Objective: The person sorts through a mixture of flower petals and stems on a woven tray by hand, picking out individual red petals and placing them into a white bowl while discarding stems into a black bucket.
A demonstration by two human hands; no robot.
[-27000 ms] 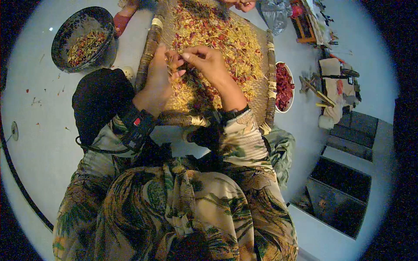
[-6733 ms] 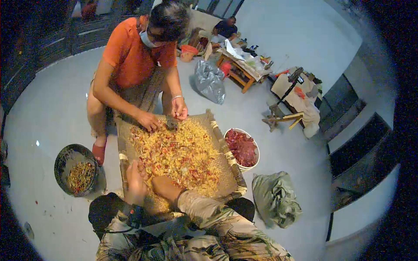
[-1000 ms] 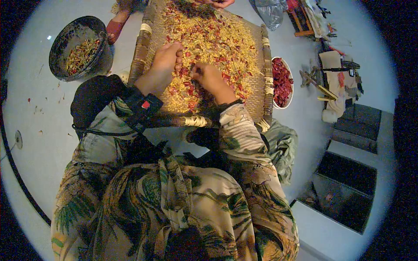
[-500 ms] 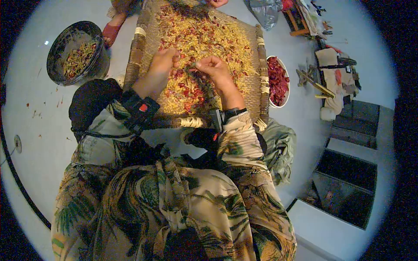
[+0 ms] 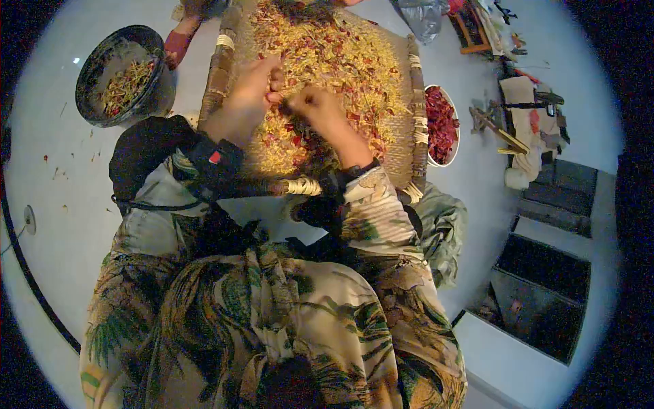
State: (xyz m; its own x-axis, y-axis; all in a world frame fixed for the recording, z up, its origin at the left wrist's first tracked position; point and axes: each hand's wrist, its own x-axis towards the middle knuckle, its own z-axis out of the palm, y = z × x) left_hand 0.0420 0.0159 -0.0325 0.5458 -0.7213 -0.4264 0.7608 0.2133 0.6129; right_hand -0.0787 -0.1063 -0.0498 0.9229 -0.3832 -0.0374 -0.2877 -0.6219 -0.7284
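A woven tray [image 5: 216,75] with a wooden frame is spread with yellow seeds [image 5: 368,61] and pieces of dried red pepper [image 5: 297,141]. Over its left part is my left hand [image 5: 260,83], its fingers curled together. Close on the right, my right hand [image 5: 319,109] hovers above the seeds with thumb and fingers pinched. The fingertips of both hands are near each other. Motion blurs them, and whatever lies between the fingers is too small to make out.
A black bucket [image 5: 163,88] with stems and pepper bits stands at the left. Right of the tray is a white bowl [image 5: 458,140] of red peppers. Another person's foot [image 5: 180,42] shows at the top left, and a plastic bag [image 5: 424,19] lies at the top right.
My right hand has turned and its fingers have curled in. My left hand has moved slightly up. The whole view has shifted a little, with the tray now farther right.
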